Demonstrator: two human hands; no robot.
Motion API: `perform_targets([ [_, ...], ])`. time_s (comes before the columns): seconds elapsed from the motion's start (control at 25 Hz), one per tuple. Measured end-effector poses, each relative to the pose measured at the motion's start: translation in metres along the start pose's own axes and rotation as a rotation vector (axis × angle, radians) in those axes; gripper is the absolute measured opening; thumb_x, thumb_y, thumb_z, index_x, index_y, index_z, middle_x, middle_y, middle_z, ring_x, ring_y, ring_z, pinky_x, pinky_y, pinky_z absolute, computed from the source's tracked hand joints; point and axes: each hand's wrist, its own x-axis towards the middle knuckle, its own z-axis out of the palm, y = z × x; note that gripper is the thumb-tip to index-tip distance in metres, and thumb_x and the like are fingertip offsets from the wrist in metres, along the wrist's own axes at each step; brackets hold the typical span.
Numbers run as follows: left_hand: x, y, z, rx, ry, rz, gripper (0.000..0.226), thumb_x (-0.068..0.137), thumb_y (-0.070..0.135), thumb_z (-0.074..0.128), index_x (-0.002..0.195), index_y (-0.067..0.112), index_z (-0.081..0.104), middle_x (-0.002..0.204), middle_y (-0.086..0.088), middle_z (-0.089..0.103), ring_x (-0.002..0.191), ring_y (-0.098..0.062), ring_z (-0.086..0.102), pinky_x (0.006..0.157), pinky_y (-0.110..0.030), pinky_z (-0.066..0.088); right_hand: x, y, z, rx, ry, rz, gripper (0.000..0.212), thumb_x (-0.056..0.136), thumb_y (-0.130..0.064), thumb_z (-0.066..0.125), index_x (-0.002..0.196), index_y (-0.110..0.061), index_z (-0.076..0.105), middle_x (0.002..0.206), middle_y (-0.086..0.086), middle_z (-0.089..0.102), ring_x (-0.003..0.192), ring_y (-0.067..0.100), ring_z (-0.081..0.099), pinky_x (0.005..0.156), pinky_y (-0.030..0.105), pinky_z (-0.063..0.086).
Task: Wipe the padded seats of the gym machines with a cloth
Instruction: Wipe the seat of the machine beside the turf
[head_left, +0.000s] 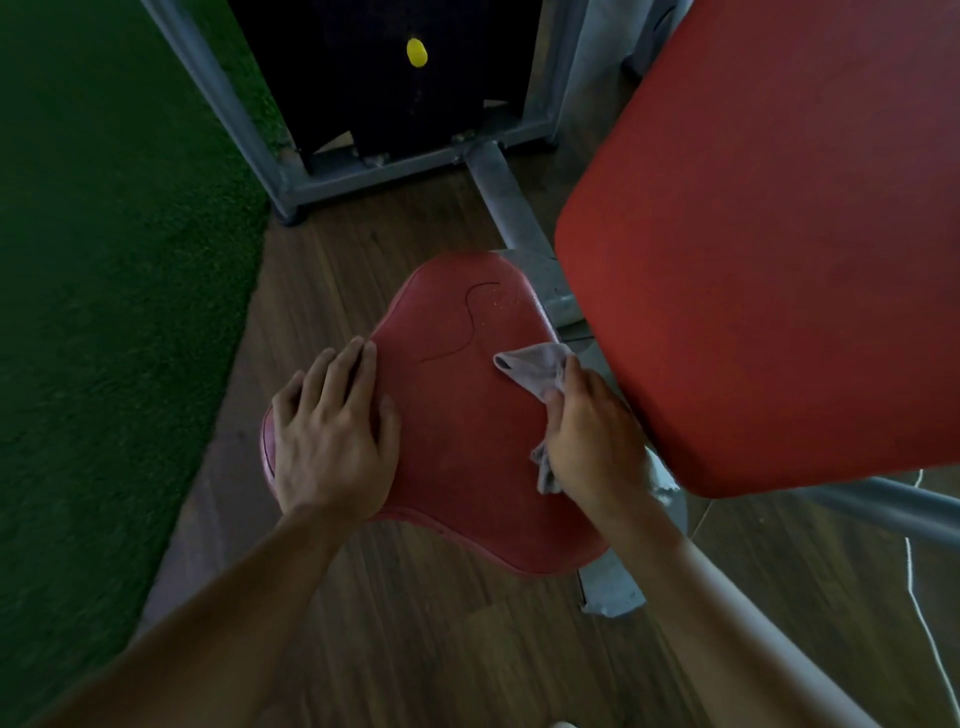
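Note:
A red padded seat (462, 415) fills the middle of the head view; water droplets and a dark curved line mark its far end. My left hand (332, 441) lies flat on the seat's left edge with fingers spread, holding nothing. My right hand (592, 436) presses a crumpled grey cloth (535, 369) onto the seat's right side, and the cloth sticks out beyond the fingers and below the palm. A large red back pad (769, 249) rises just right of that hand.
The grey metal machine frame (498, 192) runs from under the seat to a black weight stack (379, 83) with a yellow pin (416, 52). Green turf (104, 286) covers the left. Wood-look floor (415, 649) lies below. A white cord (919, 613) hangs at right.

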Motion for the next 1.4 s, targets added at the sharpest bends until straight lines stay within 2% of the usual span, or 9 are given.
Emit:
perform_targets([
  [0.16, 0.001, 0.000, -0.002, -0.021, -0.014, -0.025, 0.057, 0.098, 0.043, 0.036, 0.148, 0.016, 0.045, 0.149, -0.002, 0.049, 0.136, -0.024, 0.044, 0.112, -0.046, 0.031, 0.049, -0.016, 0.003, 0.083, -0.024, 0.046, 0.039, 0.106, -0.027, 0.040, 0.139, -0.008, 0.049, 0.119, 0.014, 0.066, 0.107, 0.030, 0.064, 0.083, 0.037, 0.048],
  [0.28, 0.002, 0.000, -0.004, -0.071, -0.021, -0.048, 0.058, 0.092, 0.046, 0.039, 0.144, 0.023, 0.048, 0.144, 0.004, 0.052, 0.130, -0.021, 0.046, 0.108, -0.042, 0.031, 0.045, -0.017, -0.001, 0.039, -0.022, 0.028, 0.035, 0.104, -0.027, 0.043, 0.134, -0.008, 0.049, 0.113, 0.014, 0.066, 0.103, 0.029, 0.065, 0.082, 0.036, 0.048],
  [0.4, 0.003, 0.000, -0.008, -0.189, 0.005, -0.112, 0.053, 0.089, 0.042, 0.041, 0.137, 0.027, 0.055, 0.138, 0.008, 0.058, 0.125, -0.017, 0.049, 0.106, -0.039, 0.031, 0.024, -0.019, -0.004, -0.060, -0.027, -0.026, 0.055, 0.096, -0.020, 0.058, 0.146, -0.006, 0.040, 0.126, 0.016, 0.060, 0.113, 0.030, 0.060, 0.097, 0.038, 0.047],
  [0.6, 0.004, 0.005, -0.010, -0.181, 0.031, -0.159, 0.046, 0.092, 0.040, 0.040, 0.133, 0.028, 0.058, 0.133, 0.009, 0.062, 0.123, -0.016, 0.051, 0.104, -0.036, 0.031, 0.065, -0.030, -0.008, 0.091, -0.032, -0.037, 0.048, 0.101, -0.011, 0.043, 0.149, -0.019, 0.041, 0.141, 0.008, 0.052, 0.131, 0.025, 0.050, 0.109, 0.039, 0.040],
  [0.68, 0.004, 0.004, -0.008, -0.156, 0.017, -0.154, 0.045, 0.094, 0.039, 0.040, 0.135, 0.027, 0.056, 0.135, 0.010, 0.060, 0.124, -0.015, 0.050, 0.105, -0.036, 0.031, 0.096, -0.040, -0.004, 0.107, -0.063, -0.056, 0.045, 0.103, -0.011, 0.038, 0.147, -0.018, 0.044, 0.139, 0.009, 0.054, 0.129, 0.027, 0.052, 0.108, 0.042, 0.042],
  [0.84, 0.006, 0.002, -0.006, -0.119, -0.001, -0.152, 0.046, 0.097, 0.038, 0.039, 0.139, 0.026, 0.054, 0.139, 0.009, 0.057, 0.129, -0.016, 0.048, 0.106, -0.038, 0.032, 0.135, -0.060, 0.002, 0.152, -0.104, -0.002, 0.036, 0.107, -0.028, 0.034, 0.123, -0.008, 0.059, 0.114, 0.015, 0.066, 0.107, 0.032, 0.063, 0.090, 0.044, 0.050],
  [1.08, 0.006, 0.002, -0.006, -0.106, -0.037, -0.157, 0.049, 0.096, 0.039, 0.039, 0.142, 0.026, 0.052, 0.144, 0.009, 0.055, 0.132, -0.017, 0.047, 0.106, -0.038, 0.031, 0.086, -0.047, -0.001, -0.045, -0.052, 0.049, 0.043, 0.107, -0.026, 0.038, 0.148, -0.012, 0.040, 0.126, 0.014, 0.062, 0.117, 0.031, 0.059, 0.095, 0.040, 0.044],
  [1.24, 0.007, 0.003, -0.006, -0.091, -0.042, -0.149, 0.050, 0.097, 0.039, 0.038, 0.143, 0.024, 0.052, 0.144, 0.007, 0.055, 0.133, -0.019, 0.047, 0.107, -0.039, 0.030, 0.119, -0.057, 0.006, 0.002, -0.045, 0.048, 0.039, 0.104, -0.015, 0.042, 0.142, -0.010, 0.047, 0.123, 0.014, 0.064, 0.116, 0.030, 0.061, 0.095, 0.039, 0.046],
  [1.4, 0.006, 0.003, -0.005, -0.083, -0.040, -0.145, 0.050, 0.097, 0.038, 0.037, 0.142, 0.023, 0.053, 0.143, 0.006, 0.055, 0.132, -0.019, 0.047, 0.107, -0.040, 0.031, 0.132, -0.058, 0.004, 0.073, -0.045, 0.023, 0.034, 0.106, -0.020, 0.039, 0.135, -0.011, 0.053, 0.117, 0.014, 0.067, 0.110, 0.030, 0.065, 0.090, 0.041, 0.049],
])
